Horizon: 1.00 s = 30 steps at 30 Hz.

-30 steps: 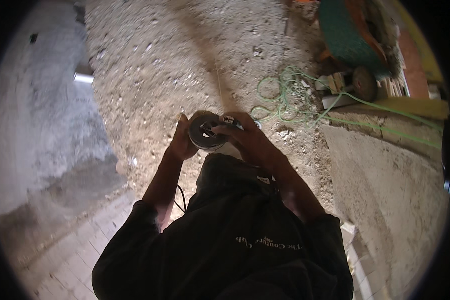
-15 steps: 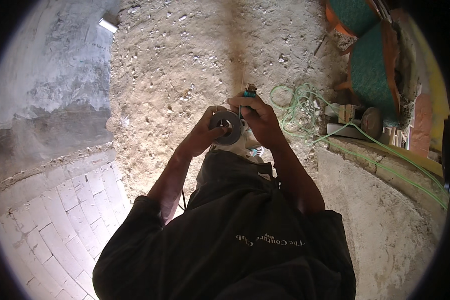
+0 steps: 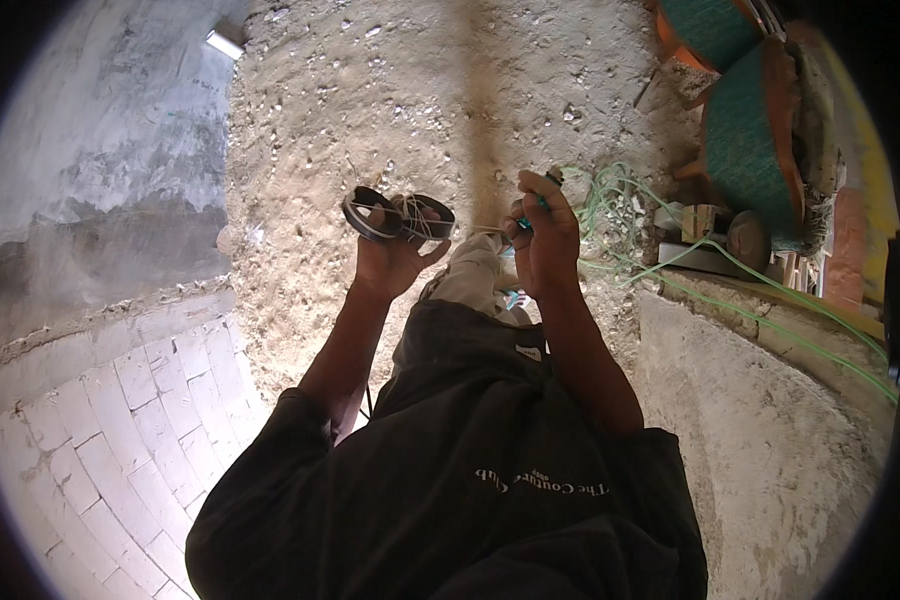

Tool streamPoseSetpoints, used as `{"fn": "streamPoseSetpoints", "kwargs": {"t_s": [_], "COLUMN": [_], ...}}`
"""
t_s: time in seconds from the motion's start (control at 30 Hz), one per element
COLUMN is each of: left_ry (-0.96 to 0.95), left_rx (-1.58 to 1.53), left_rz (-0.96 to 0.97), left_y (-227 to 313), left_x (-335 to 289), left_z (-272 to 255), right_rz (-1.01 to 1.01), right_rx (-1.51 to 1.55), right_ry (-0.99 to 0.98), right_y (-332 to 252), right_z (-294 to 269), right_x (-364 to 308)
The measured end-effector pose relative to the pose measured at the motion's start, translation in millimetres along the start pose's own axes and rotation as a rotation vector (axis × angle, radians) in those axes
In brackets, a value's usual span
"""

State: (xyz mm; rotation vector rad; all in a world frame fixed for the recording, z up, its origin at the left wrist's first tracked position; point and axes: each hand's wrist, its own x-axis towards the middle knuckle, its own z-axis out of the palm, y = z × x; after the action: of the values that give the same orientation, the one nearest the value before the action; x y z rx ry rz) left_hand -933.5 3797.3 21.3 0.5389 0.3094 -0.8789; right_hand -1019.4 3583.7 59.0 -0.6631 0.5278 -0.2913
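Observation:
My left hand (image 3: 388,268) holds a spool of pale string (image 3: 432,231) with two dark round rims, now turned edge-up. Its fingers are around the middle and the thumb sticks out to the right. Loose loops of string lie across the right rim. To the right, my right hand (image 3: 550,240) is closed on a small teal thing (image 3: 525,223) whose kind I cannot make out, as the fingers cover most of it. A short length of pale string seems to run between the spool and this hand. Both hands are raised in front of my body.
Rough sandy ground (image 3: 310,130) with pebbles lies below. A green hose (image 3: 610,190) is coiled at the right and trails over a low concrete ledge (image 3: 760,370). Behind it stand teal-and-orange pieces (image 3: 745,140). A plastered wall (image 3: 100,150) and pale blockwork (image 3: 120,430) are at the left.
My hands have moved apart, the left one leftward and the right one rightward. The spool has turned from showing its flat face to showing both rims and the string.

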Motion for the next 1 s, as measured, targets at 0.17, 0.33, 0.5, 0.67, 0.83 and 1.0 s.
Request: {"fn": "streamPoseSetpoints", "kwargs": {"t_s": [0.17,0.33,0.5,0.67,0.83,1.0], "left_ry": [-0.070,0.288,0.474,0.560,0.473,0.421], "left_rx": [0.028,0.164,0.694,1.125,1.110,1.040], "left_rz": [0.076,0.179,0.135,0.085,-0.048,-0.038], "left_y": [1,2,22,48,72,75], "left_x": [-14,-22,-19,-32,-37,-44], "left_z": [-7,-24,-71,-69,-86,-74], "right_rz": [-0.038,-0.065,0.038,0.148,0.167,0.083], "right_rx": [-0.067,0.021,0.083,-0.099,-0.129,-0.172], "right_ry": [0.225,0.289,0.177,0.109,0.092,0.100], "right_y": [17,36,72,98,129,159], "right_z": [10,18,21,36,54,79], "right_x": [-15,-22,-20,-37,-62,-84]}}
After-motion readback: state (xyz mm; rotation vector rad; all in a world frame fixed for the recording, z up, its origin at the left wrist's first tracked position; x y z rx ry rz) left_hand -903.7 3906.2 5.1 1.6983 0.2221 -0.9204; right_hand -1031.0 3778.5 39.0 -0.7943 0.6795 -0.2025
